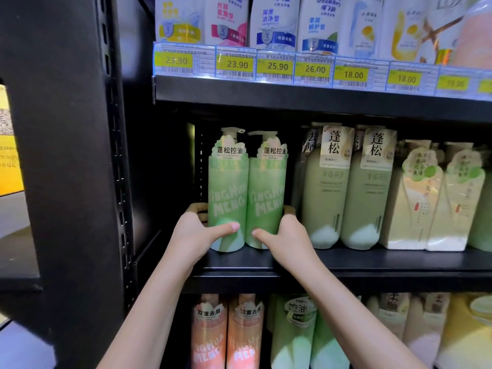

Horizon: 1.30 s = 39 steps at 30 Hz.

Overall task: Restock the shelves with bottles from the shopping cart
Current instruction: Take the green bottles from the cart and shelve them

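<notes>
Left hand (195, 230) wrapped round the left of two green pump bottles (227, 193), right hand (283, 234) wrapped round the right one (267, 195), thumbs across their fronts, both upright, touching, at the middle shelf's (372, 262) left front edge

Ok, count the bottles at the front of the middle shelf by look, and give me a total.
Bright green pump bottles, held between the hands: 2
Pale green rounded bottles: 2
Cream squarish bottles: 2
Total: 6, not counting a partly cut-off bottle at the right edge.
</notes>
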Tool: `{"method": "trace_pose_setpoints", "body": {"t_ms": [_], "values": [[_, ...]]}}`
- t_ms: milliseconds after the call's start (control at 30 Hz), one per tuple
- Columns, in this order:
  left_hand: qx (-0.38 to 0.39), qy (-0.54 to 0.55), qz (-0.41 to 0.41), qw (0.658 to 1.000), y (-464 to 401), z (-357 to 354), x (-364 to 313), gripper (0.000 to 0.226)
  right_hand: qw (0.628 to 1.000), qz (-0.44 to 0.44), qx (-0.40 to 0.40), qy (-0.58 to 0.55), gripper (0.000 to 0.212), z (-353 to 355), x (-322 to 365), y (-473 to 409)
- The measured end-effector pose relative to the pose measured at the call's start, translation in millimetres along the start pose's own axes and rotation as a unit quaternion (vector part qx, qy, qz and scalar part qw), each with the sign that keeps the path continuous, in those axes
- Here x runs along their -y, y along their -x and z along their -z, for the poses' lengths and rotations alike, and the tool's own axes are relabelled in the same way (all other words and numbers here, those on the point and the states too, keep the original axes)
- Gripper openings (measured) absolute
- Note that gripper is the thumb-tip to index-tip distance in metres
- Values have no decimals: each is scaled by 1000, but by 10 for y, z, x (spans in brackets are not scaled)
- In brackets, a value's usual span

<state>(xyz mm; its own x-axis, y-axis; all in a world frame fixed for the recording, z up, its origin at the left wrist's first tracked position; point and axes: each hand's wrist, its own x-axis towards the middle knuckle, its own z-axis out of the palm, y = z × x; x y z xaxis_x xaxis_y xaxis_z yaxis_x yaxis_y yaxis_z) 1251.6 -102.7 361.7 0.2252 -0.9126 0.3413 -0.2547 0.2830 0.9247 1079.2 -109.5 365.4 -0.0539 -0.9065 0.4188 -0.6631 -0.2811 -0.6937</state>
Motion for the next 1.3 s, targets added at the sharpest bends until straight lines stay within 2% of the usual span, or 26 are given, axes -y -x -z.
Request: {"method": "trace_pose_setpoints", "body": {"t_ms": [133, 233, 400, 600, 800, 967, 1067, 1167, 1300], "values": [[-5, 0, 26, 1000, -144, -78, 0, 47, 998, -14, 31, 56, 44, -74, 23, -161], [2, 5, 41, 999, -241, -145, -25, 53, 996, -51, 44, 59, 66, -127, 9, -255], [15, 15, 64, 998, -332, -215, -15, 64, 997, -59, 9, 48, 75, -199, 0, -292], [12, -37, 67, 997, -426, -314, -22, 71, 994, -99, -17, 50, 63, -219, 45, -323], [16, -89, 49, 995, -431, -416, -6, 72, 988, -124, -36, 89, 63, -248, 55, -342], [-11, -200, 81, 976, -403, -437, -14, 73, 985, -154, -24, 71, 68, -258, 63, -396], [-9, -215, 86, 973, -426, -441, -38, 68, 980, -178, -31, 83, 60, -286, 77, -466], [-2, -229, 93, 969, -444, -447, -60, 66, 975, -192, -51, 101, 42, -344, 66, -522], [0, -240, 91, 966, -418, -445, -79, 65, 974, -195, -52, 103, 44, -359, 38, -530]]}}
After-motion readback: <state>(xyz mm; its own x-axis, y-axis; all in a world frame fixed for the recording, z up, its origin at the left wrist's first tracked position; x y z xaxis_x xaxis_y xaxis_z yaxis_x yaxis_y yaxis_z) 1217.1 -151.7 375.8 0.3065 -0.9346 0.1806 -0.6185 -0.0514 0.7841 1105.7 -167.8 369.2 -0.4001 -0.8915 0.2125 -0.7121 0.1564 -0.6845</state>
